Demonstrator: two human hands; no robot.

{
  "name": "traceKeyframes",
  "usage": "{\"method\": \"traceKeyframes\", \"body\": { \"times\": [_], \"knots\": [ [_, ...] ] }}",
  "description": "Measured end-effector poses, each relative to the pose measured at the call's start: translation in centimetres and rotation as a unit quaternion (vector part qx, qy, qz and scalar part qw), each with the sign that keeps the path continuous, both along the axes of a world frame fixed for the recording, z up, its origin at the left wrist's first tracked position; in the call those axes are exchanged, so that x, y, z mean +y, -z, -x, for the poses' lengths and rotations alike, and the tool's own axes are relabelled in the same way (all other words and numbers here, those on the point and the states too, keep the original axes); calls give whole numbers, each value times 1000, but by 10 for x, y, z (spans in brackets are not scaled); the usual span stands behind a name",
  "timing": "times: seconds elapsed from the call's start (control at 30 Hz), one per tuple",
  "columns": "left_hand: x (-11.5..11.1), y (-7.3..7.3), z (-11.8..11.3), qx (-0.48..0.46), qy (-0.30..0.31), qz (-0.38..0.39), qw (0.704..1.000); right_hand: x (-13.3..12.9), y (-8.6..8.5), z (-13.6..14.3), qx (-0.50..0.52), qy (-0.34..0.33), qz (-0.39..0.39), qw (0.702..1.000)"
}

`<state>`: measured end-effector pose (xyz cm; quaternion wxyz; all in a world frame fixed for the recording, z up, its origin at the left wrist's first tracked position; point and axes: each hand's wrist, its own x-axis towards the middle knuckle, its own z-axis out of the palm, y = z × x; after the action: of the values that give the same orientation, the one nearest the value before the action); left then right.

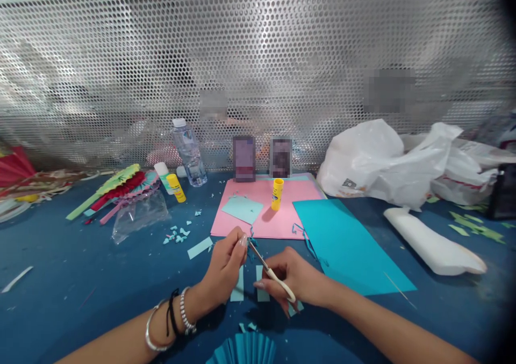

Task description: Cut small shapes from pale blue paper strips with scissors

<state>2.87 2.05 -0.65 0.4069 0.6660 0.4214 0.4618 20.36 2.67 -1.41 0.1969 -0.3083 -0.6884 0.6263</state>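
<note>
My right hand (296, 278) grips a pair of scissors (278, 282) with cream handles, its blades pointing up and left. The blade tips reach the fingertips of my left hand (228, 259), which is closed in a pinch; whatever it holds is too small to make out. Dark blue paper scraps (252, 240) lie just behind the blades. Under and between my hands are light blue paper strips (263, 291). A pleated blue paper fan (244, 350) sits at the near edge of view. Beyond my hands, a yellow glue stick (277, 194) stands on pink paper sheets (294, 224).
A large blue sheet (350, 245) lies to the right, near white plastic bags (374, 165) and a white roll (433, 240). At the left are folded paper fans (121, 189), another glue stick (176, 187) and a water bottle (189, 151). A perforated metal panel (258, 57) closes off the back.
</note>
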Motion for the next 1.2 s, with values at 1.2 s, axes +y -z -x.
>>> {"method": "traceKeyframes", "body": {
  "times": [1.2],
  "knots": [
    [2, 2, -1, -2, -31, 7, 999, -4, -10, 5, -28, 21, -72, 997]
  ]
}}
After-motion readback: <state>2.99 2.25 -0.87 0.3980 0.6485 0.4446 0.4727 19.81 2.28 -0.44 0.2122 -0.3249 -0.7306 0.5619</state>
